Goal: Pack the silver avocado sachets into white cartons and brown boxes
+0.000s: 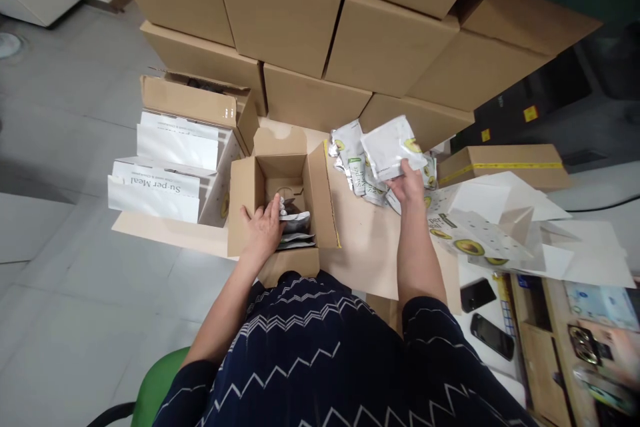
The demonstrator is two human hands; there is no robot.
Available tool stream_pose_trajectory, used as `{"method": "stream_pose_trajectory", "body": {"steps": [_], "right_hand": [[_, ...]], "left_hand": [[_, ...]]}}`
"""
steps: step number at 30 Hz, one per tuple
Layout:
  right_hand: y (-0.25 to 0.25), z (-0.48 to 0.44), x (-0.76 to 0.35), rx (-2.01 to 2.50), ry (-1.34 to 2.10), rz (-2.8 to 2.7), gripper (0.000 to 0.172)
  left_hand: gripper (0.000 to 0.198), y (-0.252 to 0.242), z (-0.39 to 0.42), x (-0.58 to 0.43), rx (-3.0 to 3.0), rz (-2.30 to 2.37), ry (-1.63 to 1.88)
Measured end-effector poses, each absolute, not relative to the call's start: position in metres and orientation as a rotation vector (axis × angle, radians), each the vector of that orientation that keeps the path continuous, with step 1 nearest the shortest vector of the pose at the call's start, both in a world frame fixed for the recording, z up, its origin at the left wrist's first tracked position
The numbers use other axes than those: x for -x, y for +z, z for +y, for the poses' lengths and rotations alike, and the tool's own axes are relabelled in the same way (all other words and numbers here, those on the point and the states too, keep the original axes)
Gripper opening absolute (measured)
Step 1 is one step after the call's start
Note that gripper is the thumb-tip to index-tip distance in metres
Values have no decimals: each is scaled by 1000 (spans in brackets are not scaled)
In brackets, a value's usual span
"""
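Observation:
An open brown cardboard box [280, 167] stands in front of me, its flaps folded out. Several silver-white pouches [296, 238] stand on edge in its near part. My left hand [264, 230] reaches over the box's left wall, fingers stretched out against the pouches and the thumb apart; its fingertips are partly hidden. To the right, my right hand [407, 183] is closed on the lower edge of a white pouch with an avocado print [393, 147]. The held pouch is above a loose pile of similar pouches [354, 159] on the table.
Large cartons [285, 7] are stacked along the back. Printed white boxes [165, 187] stand open at left, beside another brown carton [190, 100]. Flattened avocado-print packaging [480, 227] lies at right, near two dark phones [493, 335]. A green chair [155, 387] is at lower left.

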State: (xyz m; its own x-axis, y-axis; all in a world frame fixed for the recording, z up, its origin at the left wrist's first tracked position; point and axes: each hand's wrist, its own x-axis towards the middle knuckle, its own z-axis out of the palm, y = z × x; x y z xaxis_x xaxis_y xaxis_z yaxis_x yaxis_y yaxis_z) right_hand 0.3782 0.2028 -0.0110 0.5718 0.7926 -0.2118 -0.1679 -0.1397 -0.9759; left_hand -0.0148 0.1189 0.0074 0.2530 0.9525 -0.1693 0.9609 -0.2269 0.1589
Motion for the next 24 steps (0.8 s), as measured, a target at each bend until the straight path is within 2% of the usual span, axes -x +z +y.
{"method": "stream_pose_trajectory", "body": {"steps": [4,9,12,15,20,24], "right_hand": [[35,204,-349,1026,1137,-530,41],[89,211,-297,997,1160,-718,38],[115,218,-262,1104,1165,-1173,34],[133,226,-222,1219,1008,-1883,26],[131,242,-145,1496,661,-2880,27],[92,261,-102,1502,686,-3246,35]], "left_hand": [[65,9,118,16,-2313,1761,-50],[64,7,117,16,-2328,1755,-42],[64,6,116,17,-2327,1757,-45],[63,7,116,17,-2340,1755,-37],[63,7,116,17,-2357,1745,-27],[60,8,117,17,-2332,1765,-35]]}}
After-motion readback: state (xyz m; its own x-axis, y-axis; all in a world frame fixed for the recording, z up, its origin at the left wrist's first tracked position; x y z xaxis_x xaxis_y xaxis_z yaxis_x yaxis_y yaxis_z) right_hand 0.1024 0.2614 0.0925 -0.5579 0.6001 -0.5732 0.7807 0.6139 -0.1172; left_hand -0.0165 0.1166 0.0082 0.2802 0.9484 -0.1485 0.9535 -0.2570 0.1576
